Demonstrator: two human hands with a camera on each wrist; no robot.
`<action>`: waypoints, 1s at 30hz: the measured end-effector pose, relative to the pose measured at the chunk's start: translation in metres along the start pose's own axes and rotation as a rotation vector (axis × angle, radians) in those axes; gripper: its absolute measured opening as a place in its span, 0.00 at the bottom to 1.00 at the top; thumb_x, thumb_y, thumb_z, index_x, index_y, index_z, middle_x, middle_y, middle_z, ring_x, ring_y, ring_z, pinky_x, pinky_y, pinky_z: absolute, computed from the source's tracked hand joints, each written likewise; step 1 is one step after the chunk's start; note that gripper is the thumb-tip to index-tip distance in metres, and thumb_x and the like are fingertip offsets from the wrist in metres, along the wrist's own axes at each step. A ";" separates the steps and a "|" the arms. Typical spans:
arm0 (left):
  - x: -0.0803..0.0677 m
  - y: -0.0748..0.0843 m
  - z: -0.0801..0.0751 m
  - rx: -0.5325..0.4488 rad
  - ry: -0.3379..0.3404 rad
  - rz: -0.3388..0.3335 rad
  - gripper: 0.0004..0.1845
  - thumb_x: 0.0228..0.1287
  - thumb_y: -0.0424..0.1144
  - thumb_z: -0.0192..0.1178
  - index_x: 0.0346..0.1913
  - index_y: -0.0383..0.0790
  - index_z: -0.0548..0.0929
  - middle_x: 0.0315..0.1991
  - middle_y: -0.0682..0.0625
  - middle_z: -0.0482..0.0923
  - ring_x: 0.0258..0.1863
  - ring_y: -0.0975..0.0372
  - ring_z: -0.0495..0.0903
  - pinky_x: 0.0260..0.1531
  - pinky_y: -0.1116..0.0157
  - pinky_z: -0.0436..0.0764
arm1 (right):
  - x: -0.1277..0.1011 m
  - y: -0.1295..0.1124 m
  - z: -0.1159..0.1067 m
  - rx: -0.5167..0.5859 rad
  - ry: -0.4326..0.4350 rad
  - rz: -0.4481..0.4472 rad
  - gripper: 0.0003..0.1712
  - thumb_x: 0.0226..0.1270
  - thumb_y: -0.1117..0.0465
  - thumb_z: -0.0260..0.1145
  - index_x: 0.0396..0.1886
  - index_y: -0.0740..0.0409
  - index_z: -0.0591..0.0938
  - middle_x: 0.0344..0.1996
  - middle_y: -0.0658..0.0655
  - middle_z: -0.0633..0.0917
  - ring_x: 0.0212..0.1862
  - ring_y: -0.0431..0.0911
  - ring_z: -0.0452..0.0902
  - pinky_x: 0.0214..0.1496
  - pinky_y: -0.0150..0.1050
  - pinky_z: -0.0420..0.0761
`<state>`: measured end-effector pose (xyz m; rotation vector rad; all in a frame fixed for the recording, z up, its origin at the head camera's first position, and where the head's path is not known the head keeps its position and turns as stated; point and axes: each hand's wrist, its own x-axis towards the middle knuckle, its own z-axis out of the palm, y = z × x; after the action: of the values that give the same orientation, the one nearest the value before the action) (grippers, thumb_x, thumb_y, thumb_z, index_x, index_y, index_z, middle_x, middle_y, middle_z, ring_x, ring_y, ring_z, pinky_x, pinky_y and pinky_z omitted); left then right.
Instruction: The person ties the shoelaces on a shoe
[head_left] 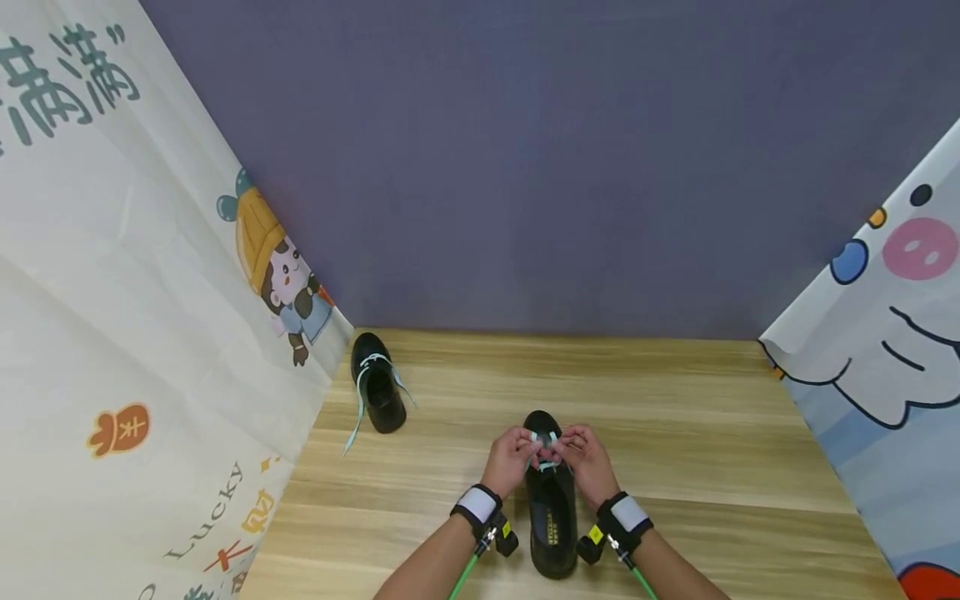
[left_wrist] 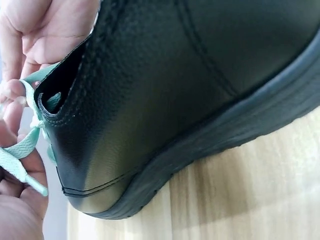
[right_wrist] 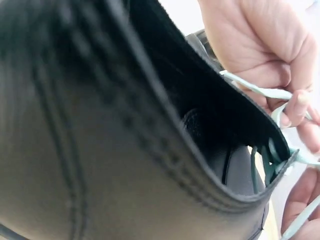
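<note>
A black leather shoe (head_left: pixel 553 562) stands on the wooden surface, toe pointing away from me. At its front, my left hand (head_left: pixel 510 460) pinches the mint-green shoelace (left_wrist: pixel 22 149) between thumb and fingers. My right hand (head_left: pixel 591 463) pinches another part of the same lace from the other side, fingertips close to the left hand's. In the left wrist view a small knot (left_wrist: pixel 37 122) sits over the shoe's throat, and a lace end with its clear tip (left_wrist: pixel 36 185) hangs by the left hand. The right wrist view shows lace strands beyond the shoe's collar (right_wrist: pixel 235 197).
A second black shoe (head_left: pixel 386 414) stands at the back left, its pale laces (head_left: pixel 362 408) hanging loose on both sides. Behind the wood-grain surface (head_left: pixel 675 417) rises a grey-purple panel (head_left: pixel 525 167). Printed white cloths (head_left: pixel 150 250) flank it left and right.
</note>
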<state>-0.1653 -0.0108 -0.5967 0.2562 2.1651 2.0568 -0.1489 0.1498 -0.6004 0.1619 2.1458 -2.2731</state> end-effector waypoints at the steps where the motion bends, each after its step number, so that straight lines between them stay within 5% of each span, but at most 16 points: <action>1: 0.000 0.000 0.000 0.026 -0.008 0.010 0.04 0.70 0.26 0.58 0.39 0.24 0.76 0.27 0.35 0.83 0.23 0.68 0.76 0.25 0.73 0.71 | 0.000 0.001 0.000 0.004 -0.002 -0.003 0.16 0.69 0.72 0.64 0.51 0.74 0.70 0.38 0.59 0.83 0.36 0.40 0.80 0.41 0.32 0.80; 6: -0.002 0.001 0.001 0.018 -0.041 -0.005 0.10 0.69 0.24 0.58 0.44 0.25 0.67 0.29 0.31 0.84 0.23 0.60 0.81 0.23 0.73 0.71 | 0.000 0.000 0.001 -0.047 0.010 0.006 0.14 0.70 0.69 0.65 0.50 0.73 0.75 0.38 0.60 0.85 0.36 0.40 0.81 0.42 0.31 0.80; 10: -0.003 0.001 0.004 -0.035 0.026 -0.028 0.09 0.68 0.24 0.60 0.44 0.23 0.71 0.32 0.31 0.85 0.25 0.51 0.85 0.25 0.70 0.77 | 0.001 -0.004 0.004 -0.084 0.044 -0.017 0.13 0.70 0.68 0.66 0.49 0.73 0.78 0.40 0.61 0.85 0.39 0.39 0.80 0.43 0.30 0.78; 14: -0.004 -0.001 0.008 -0.132 0.125 -0.032 0.06 0.66 0.24 0.62 0.42 0.21 0.80 0.35 0.33 0.85 0.31 0.54 0.86 0.33 0.66 0.83 | 0.003 -0.010 0.008 -0.071 0.062 -0.036 0.11 0.69 0.69 0.66 0.48 0.72 0.81 0.43 0.64 0.85 0.42 0.40 0.80 0.45 0.30 0.78; 21: -0.005 -0.002 0.011 -0.251 0.194 -0.048 0.08 0.67 0.26 0.62 0.44 0.23 0.85 0.38 0.40 0.85 0.32 0.63 0.84 0.38 0.69 0.82 | 0.005 -0.014 0.012 -0.109 0.087 -0.040 0.11 0.69 0.67 0.68 0.47 0.69 0.83 0.45 0.64 0.85 0.43 0.40 0.81 0.46 0.31 0.78; 30: -0.002 0.000 0.011 -0.319 0.146 0.005 0.09 0.65 0.21 0.61 0.45 0.16 0.82 0.45 0.35 0.83 0.37 0.64 0.83 0.40 0.69 0.82 | 0.003 -0.012 0.010 -0.167 0.027 -0.088 0.10 0.70 0.73 0.63 0.47 0.71 0.84 0.45 0.66 0.86 0.43 0.41 0.81 0.47 0.30 0.78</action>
<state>-0.1605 -0.0003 -0.5969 0.0754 1.8672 2.4488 -0.1532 0.1404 -0.5885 0.0987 2.3890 -2.1320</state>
